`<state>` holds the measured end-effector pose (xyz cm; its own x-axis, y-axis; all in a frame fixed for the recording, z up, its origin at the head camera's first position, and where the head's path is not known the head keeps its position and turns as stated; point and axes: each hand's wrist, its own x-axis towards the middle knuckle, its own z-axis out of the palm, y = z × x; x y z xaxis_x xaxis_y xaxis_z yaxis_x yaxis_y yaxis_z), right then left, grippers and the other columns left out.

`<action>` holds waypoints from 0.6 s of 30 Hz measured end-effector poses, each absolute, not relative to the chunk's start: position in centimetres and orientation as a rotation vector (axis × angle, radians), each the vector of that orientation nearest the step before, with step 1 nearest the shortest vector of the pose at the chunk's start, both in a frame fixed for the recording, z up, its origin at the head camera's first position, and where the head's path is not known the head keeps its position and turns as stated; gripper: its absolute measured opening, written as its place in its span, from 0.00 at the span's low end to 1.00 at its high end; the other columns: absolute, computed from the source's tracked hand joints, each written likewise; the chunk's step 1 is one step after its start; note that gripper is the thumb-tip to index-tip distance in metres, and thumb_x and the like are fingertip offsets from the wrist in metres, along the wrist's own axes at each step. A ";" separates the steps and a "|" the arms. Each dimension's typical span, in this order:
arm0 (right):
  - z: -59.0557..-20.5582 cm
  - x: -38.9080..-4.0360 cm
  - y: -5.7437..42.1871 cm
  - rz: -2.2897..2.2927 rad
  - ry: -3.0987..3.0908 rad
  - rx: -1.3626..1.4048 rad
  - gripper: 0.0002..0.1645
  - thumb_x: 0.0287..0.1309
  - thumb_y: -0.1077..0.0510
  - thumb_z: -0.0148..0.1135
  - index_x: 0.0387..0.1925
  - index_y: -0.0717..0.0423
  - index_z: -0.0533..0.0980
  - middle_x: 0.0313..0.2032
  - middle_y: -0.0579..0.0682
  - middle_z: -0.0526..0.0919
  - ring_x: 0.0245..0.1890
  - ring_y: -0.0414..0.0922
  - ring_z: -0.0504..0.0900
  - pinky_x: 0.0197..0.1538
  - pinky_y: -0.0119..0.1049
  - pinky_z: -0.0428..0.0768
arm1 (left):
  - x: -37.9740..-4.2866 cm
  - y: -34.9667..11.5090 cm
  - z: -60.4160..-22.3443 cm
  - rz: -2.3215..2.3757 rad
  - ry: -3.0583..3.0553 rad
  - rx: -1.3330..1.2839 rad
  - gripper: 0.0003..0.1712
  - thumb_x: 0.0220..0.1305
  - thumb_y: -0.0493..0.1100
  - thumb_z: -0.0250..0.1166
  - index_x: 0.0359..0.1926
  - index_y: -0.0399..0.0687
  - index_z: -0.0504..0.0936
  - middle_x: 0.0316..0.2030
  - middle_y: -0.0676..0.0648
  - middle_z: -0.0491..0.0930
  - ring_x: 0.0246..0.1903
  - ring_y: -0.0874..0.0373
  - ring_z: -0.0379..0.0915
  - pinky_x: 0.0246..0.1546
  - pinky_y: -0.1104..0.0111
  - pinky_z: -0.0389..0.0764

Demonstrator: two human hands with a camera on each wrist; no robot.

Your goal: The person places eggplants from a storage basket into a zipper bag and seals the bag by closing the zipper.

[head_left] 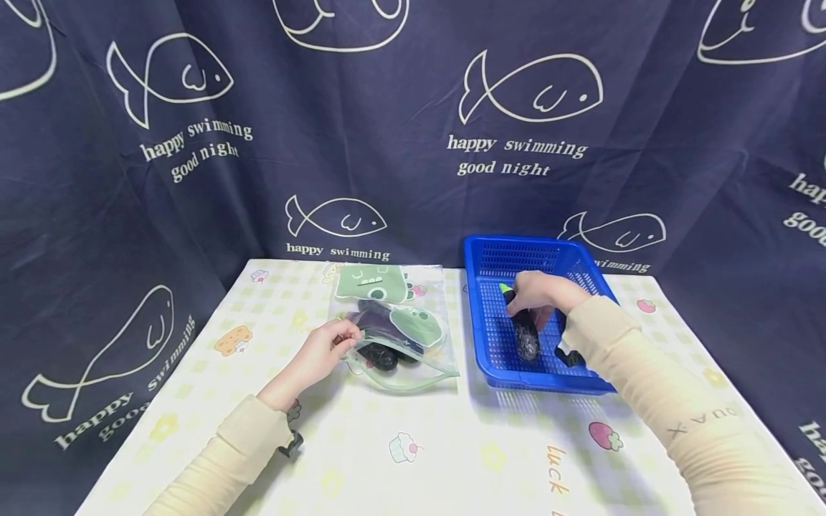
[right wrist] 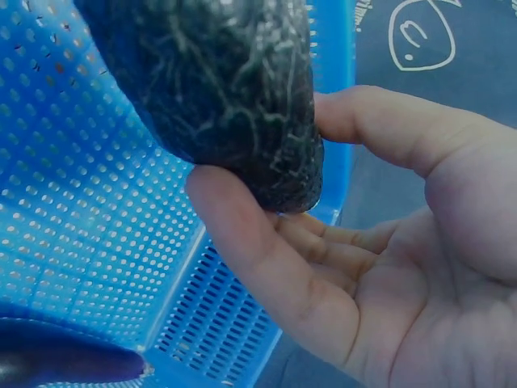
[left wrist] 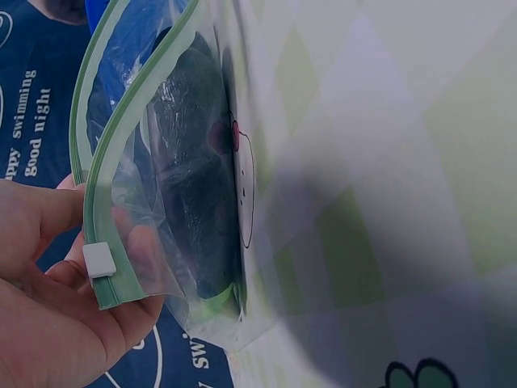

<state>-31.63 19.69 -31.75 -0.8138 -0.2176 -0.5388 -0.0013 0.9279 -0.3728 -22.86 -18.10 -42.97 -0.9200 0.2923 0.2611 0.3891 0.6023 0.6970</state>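
The left hand (head_left: 325, 346), left of the middle in the head view, pinches one edge of the see-through zip bag (head_left: 416, 326), close to the white slider (left wrist: 99, 260). The right hand (head_left: 542, 292), right of the middle, grips a dark wrapped eggplant (head_left: 525, 335) between thumb and fingers. That eggplant is inside the blue basket (head_left: 475, 315), with its bright green tip (head_left: 506, 288) toward the top of the frame. I can't tell if it touches the basket floor or is a little bit up.

The wrap looks shiny, so it may be slippery. A good hold here is firm but kind: thumb on one side, fingers on the other, with no hard squeeze. The hand is near the green end, so the fat end could swing down. A hold closer to the middle would probably keep it level. It seems best to lift straight up, clear of the basket walls and of the purple eggplant (right wrist: 69, 356) in the lower left of the right wrist view.

The left hand has a job too. In the left wrist view the bag's green strips (left wrist: 133, 89) gape apart, and that gap is good to keep wide. The dark eggplants in the bag (left wrist: 190, 162) lie low and look heavy enough to help hold it down. A gentle pinch should do, because pulling hard could drag the whole bag.
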 end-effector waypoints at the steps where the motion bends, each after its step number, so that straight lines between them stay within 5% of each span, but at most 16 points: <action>1: -31.7 -31.6 19.6 -0.482 2.484 -0.162 0.25 0.56 0.58 0.63 0.48 0.72 0.68 0.43 0.67 0.77 0.27 0.52 0.84 0.28 0.41 0.84 | -22.8 -18.1 -42.9 -1.225 -2.701 -0.578 0.07 0.60 0.31 0.61 0.37 0.45 0.79 0.30 0.50 0.76 0.30 0.60 0.70 0.33 0.70 0.76; 18: -29.4 -30.1 17.6 -0.455 2.536 -0.264 0.22 0.54 0.59 0.64 0.45 0.70 0.69 0.37 0.62 0.77 0.25 0.53 0.83 0.26 0.41 0.83 | -22.8 -18.2 -43.2 -1.216 -2.689 -0.589 0.06 0.60 0.31 0.62 0.37 0.45 0.79 0.29 0.52 0.75 0.29 0.61 0.69 0.32 0.71 0.75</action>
<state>-30.07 17.60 -29.42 -0.8323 -0.2768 -0.4803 -0.0925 0.9236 -0.3721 -22.84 -18.17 -43.15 -0.9151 0.2948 0.2752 0.4013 0.5986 0.6933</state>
